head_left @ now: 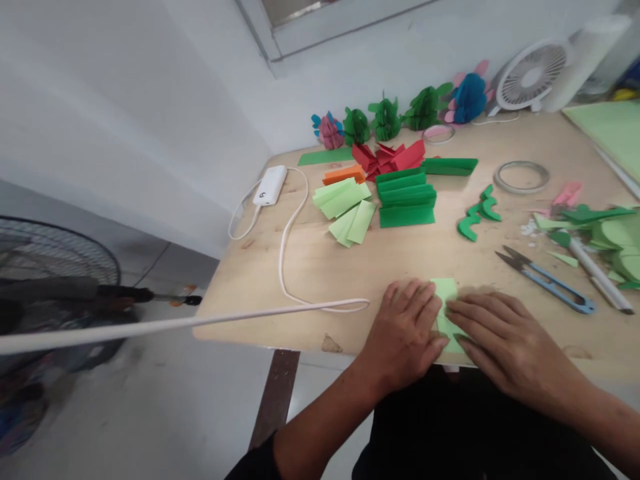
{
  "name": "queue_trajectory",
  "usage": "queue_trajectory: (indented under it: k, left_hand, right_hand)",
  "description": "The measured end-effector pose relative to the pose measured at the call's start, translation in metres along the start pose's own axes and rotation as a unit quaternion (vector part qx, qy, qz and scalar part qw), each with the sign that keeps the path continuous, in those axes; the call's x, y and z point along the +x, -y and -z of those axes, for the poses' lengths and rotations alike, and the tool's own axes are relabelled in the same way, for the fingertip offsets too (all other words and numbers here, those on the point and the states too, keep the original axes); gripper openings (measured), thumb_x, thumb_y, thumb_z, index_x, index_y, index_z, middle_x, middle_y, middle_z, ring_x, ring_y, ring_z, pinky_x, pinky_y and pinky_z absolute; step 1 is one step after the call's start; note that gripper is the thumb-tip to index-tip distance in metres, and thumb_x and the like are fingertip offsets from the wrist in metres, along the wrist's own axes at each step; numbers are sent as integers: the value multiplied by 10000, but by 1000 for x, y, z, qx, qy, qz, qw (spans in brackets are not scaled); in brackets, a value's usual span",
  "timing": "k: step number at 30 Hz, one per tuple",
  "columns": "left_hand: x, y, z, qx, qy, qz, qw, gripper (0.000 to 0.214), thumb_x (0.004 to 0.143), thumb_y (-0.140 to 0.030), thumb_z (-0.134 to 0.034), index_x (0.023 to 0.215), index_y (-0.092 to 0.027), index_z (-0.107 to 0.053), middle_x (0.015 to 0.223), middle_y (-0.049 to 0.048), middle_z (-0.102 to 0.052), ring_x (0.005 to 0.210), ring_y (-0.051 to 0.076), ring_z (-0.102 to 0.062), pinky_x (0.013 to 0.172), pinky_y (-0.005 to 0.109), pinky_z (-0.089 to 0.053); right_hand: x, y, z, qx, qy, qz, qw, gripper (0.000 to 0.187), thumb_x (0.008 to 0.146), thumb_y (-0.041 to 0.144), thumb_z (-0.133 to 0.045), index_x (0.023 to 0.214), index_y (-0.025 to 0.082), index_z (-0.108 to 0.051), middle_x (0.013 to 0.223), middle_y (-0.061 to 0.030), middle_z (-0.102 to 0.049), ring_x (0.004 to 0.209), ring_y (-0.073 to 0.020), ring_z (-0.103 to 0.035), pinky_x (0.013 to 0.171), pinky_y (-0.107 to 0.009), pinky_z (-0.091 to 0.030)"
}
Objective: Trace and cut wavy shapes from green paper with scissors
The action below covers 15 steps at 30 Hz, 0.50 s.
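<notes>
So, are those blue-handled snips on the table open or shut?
Open: the snips lie beside the right hand, their two blade tips slightly apart.

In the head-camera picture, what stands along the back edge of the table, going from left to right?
Pink-and-blue paper ball → first green paper ball → second green paper ball → third green paper ball → blue paper ball → white fan.
</notes>
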State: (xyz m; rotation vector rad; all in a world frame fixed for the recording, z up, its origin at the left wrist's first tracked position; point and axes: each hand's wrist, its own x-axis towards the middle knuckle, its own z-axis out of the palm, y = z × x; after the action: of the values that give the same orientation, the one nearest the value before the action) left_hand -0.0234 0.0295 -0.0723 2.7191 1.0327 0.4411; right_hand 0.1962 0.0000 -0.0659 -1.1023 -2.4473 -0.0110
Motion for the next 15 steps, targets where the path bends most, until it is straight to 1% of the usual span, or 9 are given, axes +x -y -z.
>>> queue_trajectory:
  k: [2,4,7,9,11,12,13,14,15]
  left_hand:
    - [-1,0,-2,-11,-3,7,1000,502,926,-416,-502,1336,-126,-516,1455,143,-517,1412,291,-369,1166,526,-285]
    - [-2,1,-3,-19,-6,8,1000,489,924,-405,-501,1325,-126,-518,1441,145,-532,1408,294,-376,1167,536,-281]
    - [-2,1,-4,-30,-9,6,999,458,925,-401,-495,1288,-125,-533,1441,136,-535,1402,294,-384,1176,539,-266]
    - [-2,1,-3,-34,-9,7,999,434,924,-395,-495,1264,-128,-544,1446,130,-532,1403,294,-382,1180,536,-261]
    - [-2,1,-3,-36,-8,9,999,423,919,-384,-499,1256,-133,-547,1444,129,-533,1404,295,-381,1178,538,-267]
    - [-2,1,-2,-36,-7,10,999,422,916,-379,-503,1258,-136,-546,1442,130,-534,1405,295,-381,1176,540,-271]
    - [-2,1,-2,-37,-7,11,999,422,913,-375,-507,1260,-138,-545,1440,132,-536,1405,295,-380,1174,543,-275]
    - [-2,1,-2,-38,-7,10,999,423,911,-372,-510,1261,-139,-544,1438,132,-538,1405,295,-380,1173,544,-278]
    - [-2,1,-3,-39,-7,10,999,424,909,-369,-513,1263,-139,-544,1439,131,-537,1406,294,-379,1173,544,-279]
  right_hand:
    - [3,4,2,2,2,-12,1000,366,869,204,-595,1230,203,-655,1152,-82,-744,1122,-264,-642,974,-487,-471]
    - [7,7,5,-11,3,-9,1000,375,877,208,-577,1245,223,-648,1147,-72,-747,1112,-257,-651,967,-476,-485]
    - [8,2,19,-51,4,1,999,420,863,195,-592,1274,275,-626,1146,-39,-749,1097,-239,-661,941,-419,-511]
    - [3,-13,33,-75,-15,-6,997,425,856,182,-613,1271,275,-618,1122,-46,-755,1047,-234,-677,890,-390,-520]
    - [-7,-38,51,-114,-58,-28,991,355,866,189,-613,1217,235,-640,1041,-92,-769,951,-263,-696,814,-421,-509]
    - [-14,-53,59,-137,-76,-43,987,318,873,197,-608,1185,223,-661,1000,-112,-773,891,-272,-699,749,-428,-496]
    - [-21,-68,67,-156,-86,-55,982,273,878,190,-599,1129,236,-695,946,-111,-777,835,-268,-698,702,-426,-475]
    - [-27,-82,75,-176,-85,-67,978,236,876,190,-603,1062,260,-730,891,-90,-781,795,-247,-694,692,-413,-462]
    - [-33,-96,80,-208,-94,-69,971,196,882,229,-604,995,278,-755,827,-68,-779,745,-216,-686,669,-397,-446]
